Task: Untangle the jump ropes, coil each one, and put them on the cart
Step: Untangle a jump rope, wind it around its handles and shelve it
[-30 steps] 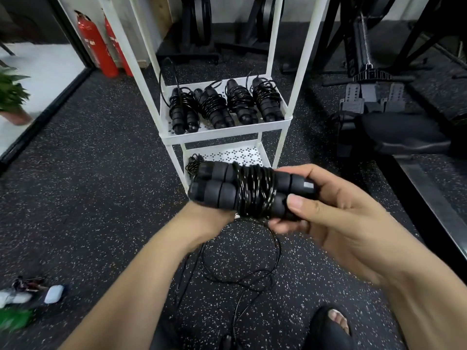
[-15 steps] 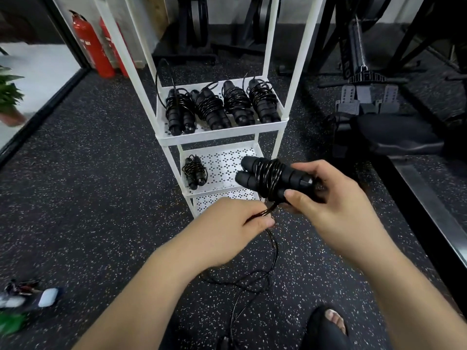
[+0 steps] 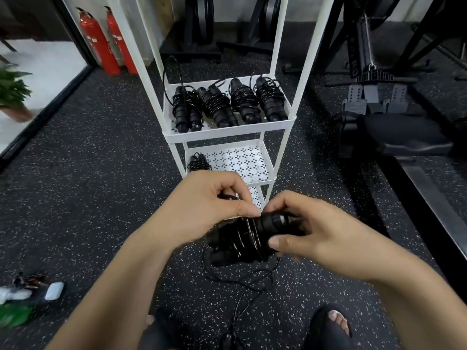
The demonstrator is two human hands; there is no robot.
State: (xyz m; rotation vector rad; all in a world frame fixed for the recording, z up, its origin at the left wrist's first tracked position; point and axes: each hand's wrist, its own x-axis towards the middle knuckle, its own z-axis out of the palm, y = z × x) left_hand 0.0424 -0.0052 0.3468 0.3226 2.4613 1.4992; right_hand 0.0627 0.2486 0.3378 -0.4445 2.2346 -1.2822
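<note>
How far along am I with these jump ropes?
Done: four coiled ropes on the cart's upper shelf, a fifth rope below. In hand: right hand grips a half-wound rope's handles, left hand pinches its cord. Left: wind the loose cord off the floor, shelve it.

My left hand now pinches the cord above the jump rope bundle instead of below it. My right hand holds the bundle lower and nearer me, below the cart shelves rather than across them.
</note>
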